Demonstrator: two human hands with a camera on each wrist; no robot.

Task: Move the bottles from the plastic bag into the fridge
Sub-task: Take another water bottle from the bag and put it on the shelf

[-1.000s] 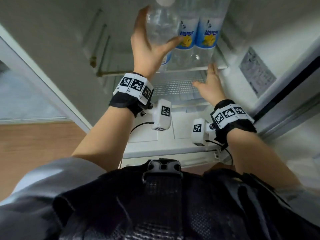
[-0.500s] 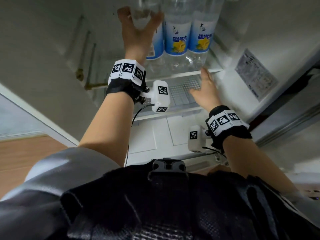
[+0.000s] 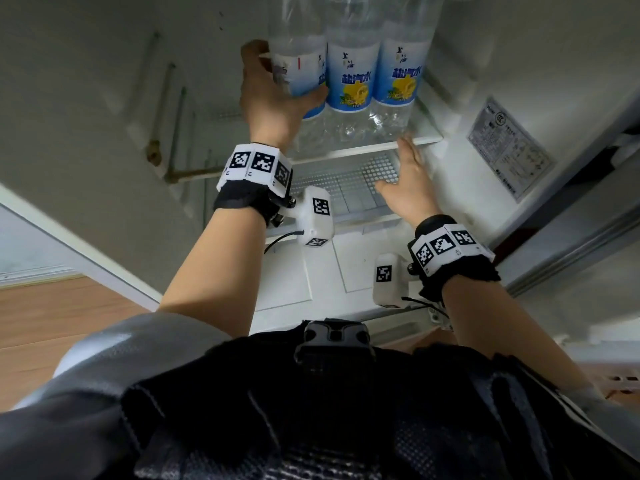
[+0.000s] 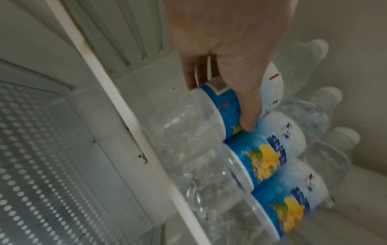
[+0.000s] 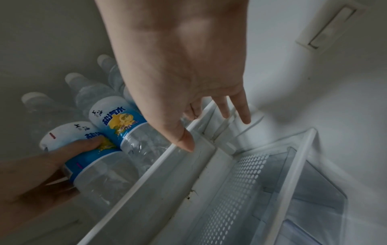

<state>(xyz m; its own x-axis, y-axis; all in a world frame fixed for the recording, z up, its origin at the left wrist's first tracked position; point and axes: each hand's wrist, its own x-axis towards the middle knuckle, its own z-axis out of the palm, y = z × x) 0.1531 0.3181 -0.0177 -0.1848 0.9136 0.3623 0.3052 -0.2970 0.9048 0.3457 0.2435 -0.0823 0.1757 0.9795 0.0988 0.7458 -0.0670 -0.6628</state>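
Note:
Three clear bottles with blue and yellow labels stand side by side on the white fridge shelf [image 3: 367, 149]. My left hand [image 3: 277, 88] grips the leftmost bottle [image 3: 304, 74] round its label, thumb on the front and fingers behind. In the left wrist view the same hand [image 4: 230, 92] wraps that bottle [image 4: 222, 106], which touches the middle bottle [image 4: 266, 155]. My right hand [image 3: 405, 178] hovers open just below the shelf's front edge, holding nothing. In the right wrist view its thumb tip [image 5: 187, 140] lies at the shelf rim [image 5: 146, 174]. The plastic bag is out of view.
A perforated white drawer [image 3: 349, 181] sits under the shelf. Ribbed rails run along the fridge's left wall [image 3: 169, 109], and a sticker [image 3: 509, 147] is on the right wall. Wooden floor [image 3: 52, 323] shows at the lower left.
My left hand has carried the bottle further in and set it in line with the other two. My right hand has stayed by the shelf's front edge.

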